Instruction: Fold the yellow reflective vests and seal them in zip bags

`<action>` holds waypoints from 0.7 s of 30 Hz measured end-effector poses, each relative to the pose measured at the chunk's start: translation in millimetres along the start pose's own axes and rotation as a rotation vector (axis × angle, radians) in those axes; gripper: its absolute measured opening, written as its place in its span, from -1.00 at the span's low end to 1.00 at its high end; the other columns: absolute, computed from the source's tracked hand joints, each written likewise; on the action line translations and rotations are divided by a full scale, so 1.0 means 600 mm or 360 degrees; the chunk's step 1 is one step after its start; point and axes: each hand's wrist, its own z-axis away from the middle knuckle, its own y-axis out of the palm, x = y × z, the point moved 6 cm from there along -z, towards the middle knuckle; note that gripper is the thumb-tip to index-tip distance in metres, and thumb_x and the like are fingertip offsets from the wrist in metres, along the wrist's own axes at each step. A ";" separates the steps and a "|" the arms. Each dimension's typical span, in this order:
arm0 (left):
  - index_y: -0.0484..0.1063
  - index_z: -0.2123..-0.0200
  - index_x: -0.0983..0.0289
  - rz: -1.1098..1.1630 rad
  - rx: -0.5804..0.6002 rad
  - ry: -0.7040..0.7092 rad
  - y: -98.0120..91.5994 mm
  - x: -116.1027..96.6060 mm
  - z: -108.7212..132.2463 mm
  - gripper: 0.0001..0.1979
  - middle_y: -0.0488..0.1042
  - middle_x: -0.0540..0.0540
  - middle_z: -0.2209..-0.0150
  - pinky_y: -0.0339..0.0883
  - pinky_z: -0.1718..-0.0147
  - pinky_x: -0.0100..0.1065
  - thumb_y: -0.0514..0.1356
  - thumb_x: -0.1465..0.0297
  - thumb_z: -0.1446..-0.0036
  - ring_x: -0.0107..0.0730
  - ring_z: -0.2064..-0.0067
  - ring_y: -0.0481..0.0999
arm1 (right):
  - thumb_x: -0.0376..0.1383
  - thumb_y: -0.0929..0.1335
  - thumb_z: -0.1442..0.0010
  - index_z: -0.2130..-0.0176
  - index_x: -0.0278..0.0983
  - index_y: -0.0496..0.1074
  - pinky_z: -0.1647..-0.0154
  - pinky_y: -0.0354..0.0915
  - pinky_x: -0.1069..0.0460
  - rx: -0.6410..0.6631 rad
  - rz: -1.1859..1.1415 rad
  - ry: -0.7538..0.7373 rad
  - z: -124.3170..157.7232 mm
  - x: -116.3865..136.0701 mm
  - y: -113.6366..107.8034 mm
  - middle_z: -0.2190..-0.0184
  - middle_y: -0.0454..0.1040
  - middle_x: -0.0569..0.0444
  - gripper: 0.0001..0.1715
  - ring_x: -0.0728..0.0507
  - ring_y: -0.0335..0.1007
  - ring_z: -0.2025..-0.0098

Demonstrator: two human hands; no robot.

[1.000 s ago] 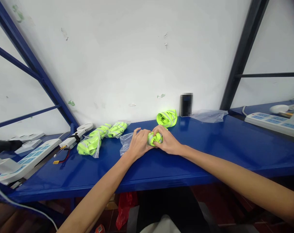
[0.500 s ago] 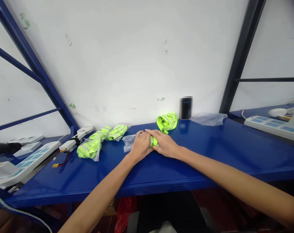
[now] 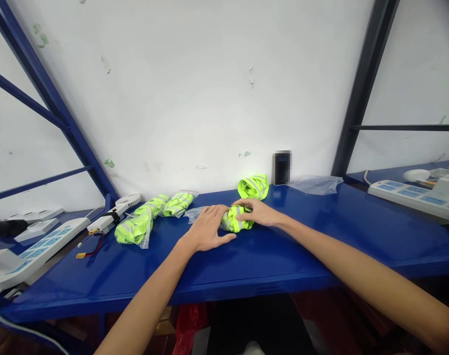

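Note:
A folded neon-yellow reflective vest (image 3: 237,222) with silvery stripes lies on the blue table in front of me. My right hand (image 3: 260,212) grips it from the right, thumb and fingers curved around its edge. Flat against the vest's left side rests my left hand (image 3: 208,230), palm down, fingers stretched and thumb spread out. A clear plastic bag (image 3: 194,214) sticks out from behind my left hand; how far it reaches under the hand is hidden. Just behind the held vest sits another rolled yellow vest (image 3: 253,187), near the wall.
Several bagged yellow vests (image 3: 134,228) lie on the left, beside a white handheld fan (image 3: 128,200) and a battery pack with wires (image 3: 104,222). At the back stand a blurred dark object (image 3: 282,168) and an empty clear bag (image 3: 317,184). Power strips (image 3: 413,194) flank the table (image 3: 283,266).
My hands have moved apart from their overlapped press, uncovering more of the folded vest. The left hand has shifted left and flattened; the right now holds the vest's right side.

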 end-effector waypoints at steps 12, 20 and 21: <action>0.06 -0.33 0.12 0.0053 0.0379 -0.0228 -0.015 0.071 -0.020 0.05 0.15 0.29 -0.33 0.14 -0.15 0.11 0.31 -0.14 0.18 0.18 -0.33 0.12 | -0.17 0.43 -0.18 0.16 -0.14 0.58 -0.18 0.24 -0.19 -0.0039 0.0299 -0.0469 0.029 0.034 0.009 -0.12 0.28 -0.03 -0.79 -0.23 0.26 -0.17; 0.34 -0.12 0.11 0.0304 0.0780 -0.0273 0.008 0.090 -0.067 -0.10 0.48 0.13 -0.08 0.38 0.17 -0.23 0.35 -0.12 0.32 -0.01 0.00 0.52 | -0.17 0.37 -0.26 0.18 -0.14 0.59 -0.05 0.33 -0.16 -0.0265 0.0289 -0.0562 0.031 0.038 0.017 0.10 0.48 -0.01 -0.79 -0.20 0.39 -0.01; 0.36 -0.08 0.11 0.0349 0.0776 -0.0270 0.012 0.087 -0.066 -0.13 0.51 0.10 -0.04 0.38 0.21 -0.26 0.36 -0.12 0.33 -0.04 0.04 0.54 | -0.16 0.39 -0.23 0.16 -0.15 0.58 -0.03 0.34 -0.15 -0.0328 0.0230 -0.0527 0.030 0.035 0.015 0.12 0.50 -0.01 -0.79 -0.20 0.41 0.01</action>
